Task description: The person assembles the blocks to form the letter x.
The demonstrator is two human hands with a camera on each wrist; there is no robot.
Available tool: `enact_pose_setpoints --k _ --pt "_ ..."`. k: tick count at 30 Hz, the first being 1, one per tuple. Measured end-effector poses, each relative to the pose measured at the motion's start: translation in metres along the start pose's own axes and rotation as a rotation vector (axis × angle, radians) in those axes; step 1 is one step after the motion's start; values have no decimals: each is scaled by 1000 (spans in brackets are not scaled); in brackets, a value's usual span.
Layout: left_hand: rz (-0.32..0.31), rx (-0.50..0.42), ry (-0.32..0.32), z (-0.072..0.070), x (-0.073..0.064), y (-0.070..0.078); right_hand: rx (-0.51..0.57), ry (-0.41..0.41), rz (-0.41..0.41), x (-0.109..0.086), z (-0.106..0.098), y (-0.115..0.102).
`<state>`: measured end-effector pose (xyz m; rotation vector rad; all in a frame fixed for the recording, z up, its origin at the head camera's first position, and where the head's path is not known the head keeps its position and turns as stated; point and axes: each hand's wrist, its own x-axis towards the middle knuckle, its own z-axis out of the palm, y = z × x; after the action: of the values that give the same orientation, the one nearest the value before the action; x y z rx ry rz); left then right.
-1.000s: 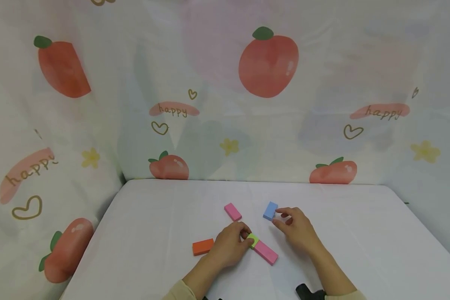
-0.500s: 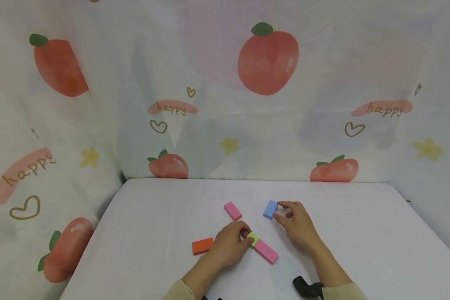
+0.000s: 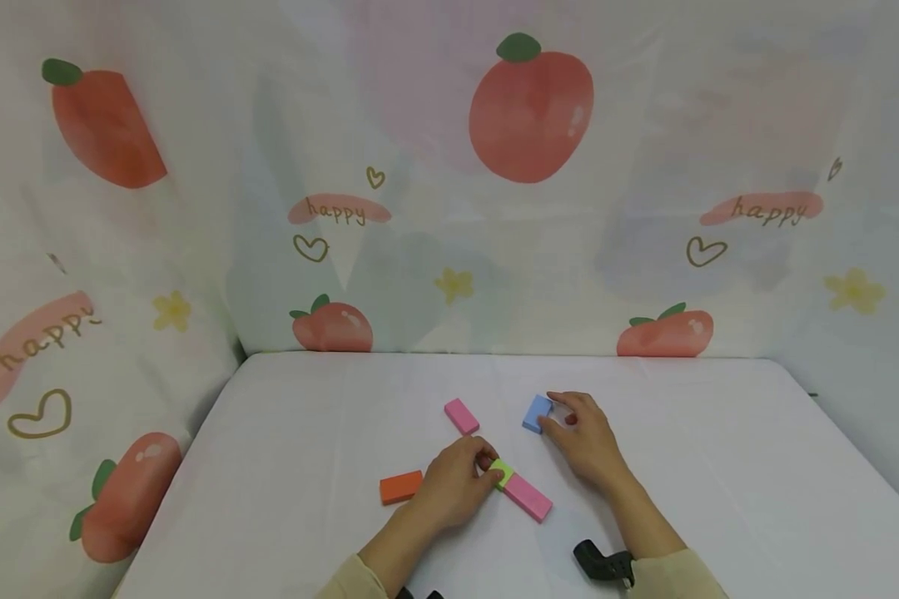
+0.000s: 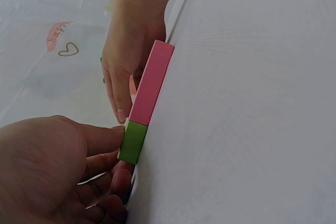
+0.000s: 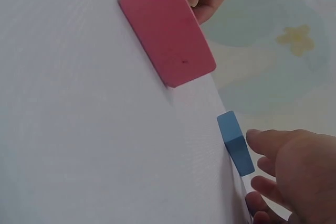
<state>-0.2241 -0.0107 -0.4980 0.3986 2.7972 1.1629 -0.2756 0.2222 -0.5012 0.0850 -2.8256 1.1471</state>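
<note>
In the head view, my left hand [image 3: 453,482] pinches a small green block [image 3: 501,474] by its sides. Against its end lies a long pink block [image 3: 528,497], in line with it on the white table. My right hand [image 3: 588,441] is beside a blue block [image 3: 537,413], thumb and index finger spread around its near side. In the right wrist view the thumb tip is right at the blue block [image 5: 236,142], with the other fingers bent loosely below. The left wrist view shows the green block [image 4: 133,142] between left thumb and fingers.
A shorter pink block [image 3: 461,416] lies beyond my left hand. An orange block [image 3: 400,487] sits left of that wrist. A black device [image 3: 603,562] is at the right sleeve. Behind the table [image 3: 307,391] hangs a fruit-printed cloth [image 3: 419,166].
My right hand has moved forward along the blue block, its index finger now near the far corner and its thumb overlapping it. My left hand stays on the green block. The view tilts slightly.
</note>
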Motion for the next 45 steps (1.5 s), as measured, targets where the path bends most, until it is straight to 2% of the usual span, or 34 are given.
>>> enact_pose_setpoints --k 25,34,45 --pt "9 -11 -8 -1 -1 0 -38 18 -32 -1 1 -1" --pt "-8 -13 -9 -1 -3 2 -12 7 -25 -2 0 -2" --pt "5 -17 -7 -4 -4 3 8 9 -21 -2 2 2"
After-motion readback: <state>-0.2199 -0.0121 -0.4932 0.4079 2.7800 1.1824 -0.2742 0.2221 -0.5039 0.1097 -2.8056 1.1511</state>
